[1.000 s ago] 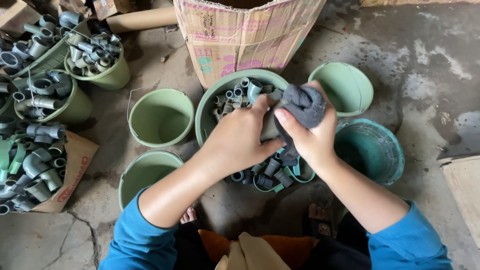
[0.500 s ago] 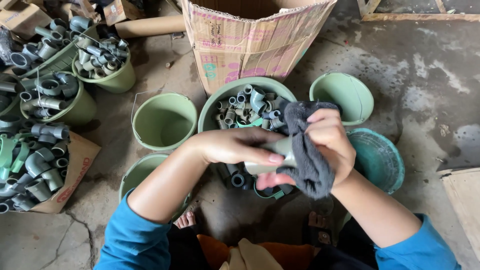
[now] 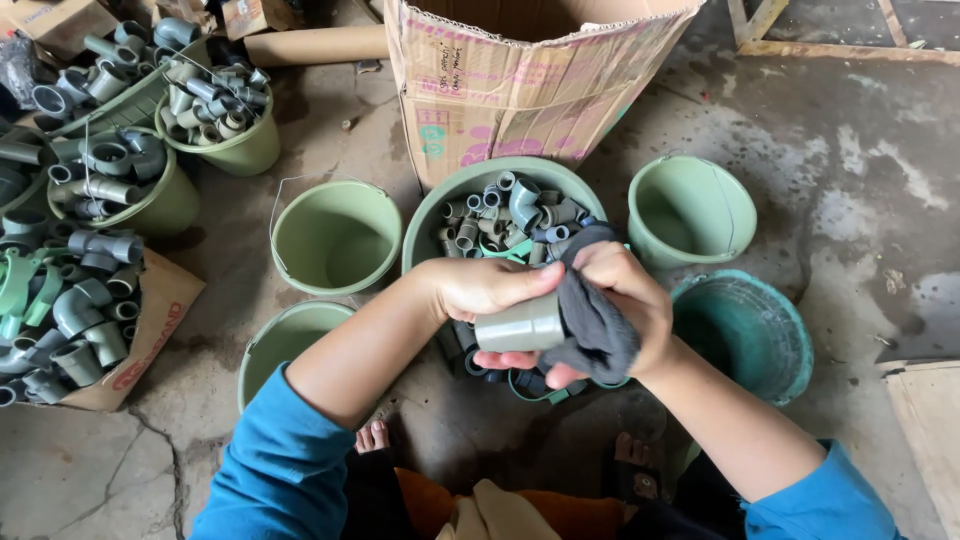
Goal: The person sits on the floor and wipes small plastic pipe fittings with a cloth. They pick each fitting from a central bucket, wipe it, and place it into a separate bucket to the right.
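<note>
My right hand (image 3: 625,305) and the dark grey cloth (image 3: 595,320) cover one end of the grey pipe fitting (image 3: 520,323), so I cannot tell its full shape. My hands hide the near part of the big green basin (image 3: 455,195) of fittings. The frame's left edge cuts off the heaps of fittings (image 3: 60,300), and its top edge cuts the cardboard box (image 3: 520,80).

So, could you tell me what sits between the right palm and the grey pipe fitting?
In the head view, a dark grey cloth lies between the right hand and the pipe fitting.
</note>
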